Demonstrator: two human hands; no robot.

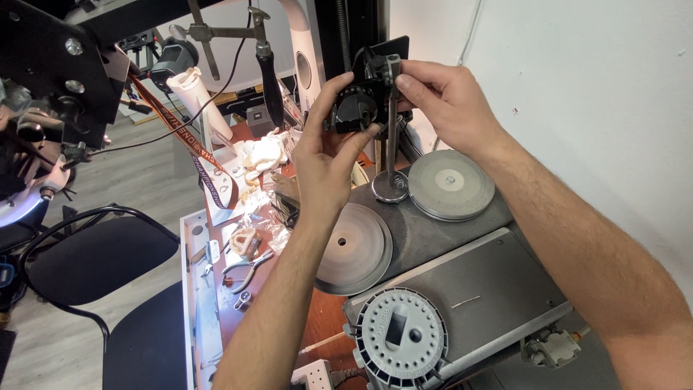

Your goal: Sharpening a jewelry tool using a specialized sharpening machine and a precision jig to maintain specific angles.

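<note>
Both hands are raised above the machine base, working on a small black clamp head that sits high on a thin upright metal post. The left hand closes around the lower, rounded part of the head, thumb and fingers curled narrow against it from the front and underside. The right hand pinches the upper part from behind, thumb and forefinger pressed to its top corner near the post. So both hands hold the same part, which stands well above the two lapping discs: the brownish disc lying near the left forearm and the grey disc just beside the foot of the post. The step in hand looks like setting or adjusting the head on its post, with one hand steadying and the other turning or seating it; whether a screw is being turned cannot be told, since the fingers hide it. A next move would seem to call for a firm hold below while the upper fingers work finely, keeping the head square to the post. In front lies a round grey index dial, and on the cluttered bench to the left rest pliers and crumpled white cloth.
</note>
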